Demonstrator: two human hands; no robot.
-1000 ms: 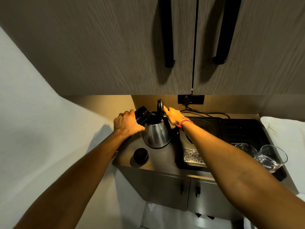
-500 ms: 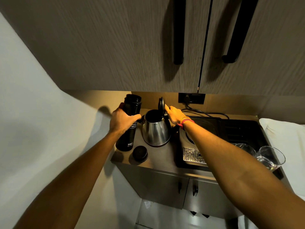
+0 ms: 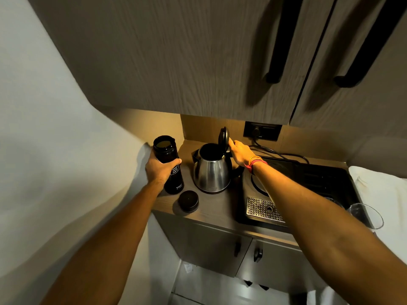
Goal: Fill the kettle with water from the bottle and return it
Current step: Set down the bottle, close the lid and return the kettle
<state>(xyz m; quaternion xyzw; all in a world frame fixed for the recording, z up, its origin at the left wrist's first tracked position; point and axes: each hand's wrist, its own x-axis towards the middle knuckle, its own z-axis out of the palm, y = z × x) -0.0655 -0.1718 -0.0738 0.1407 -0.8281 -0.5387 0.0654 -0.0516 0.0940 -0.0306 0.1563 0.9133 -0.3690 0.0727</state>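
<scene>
Left hand [image 3: 159, 170] wrapped around black bottle [image 3: 169, 166], upright and uncapped at desk's [image 3: 211, 205] left edge, just beside steel kettle [image 3: 211, 172]. Right hand [image 3: 239, 150] closed on kettle's handle, fingertips against raised lid [image 3: 223, 137]. Cap [image 3: 188, 201] on desk, near bottle's base.

Wood-grain countertop [image 3: 218, 208] above cabinet doors. On it, left to right: black bottle [image 3: 169, 166], upright, uncapped; round black cap [image 3: 188, 200] in front of it; steel kettle [image 3: 212, 172], lid raised; black tray [image 3: 308, 186] with perforated drip grate [image 3: 262, 209]
</scene>
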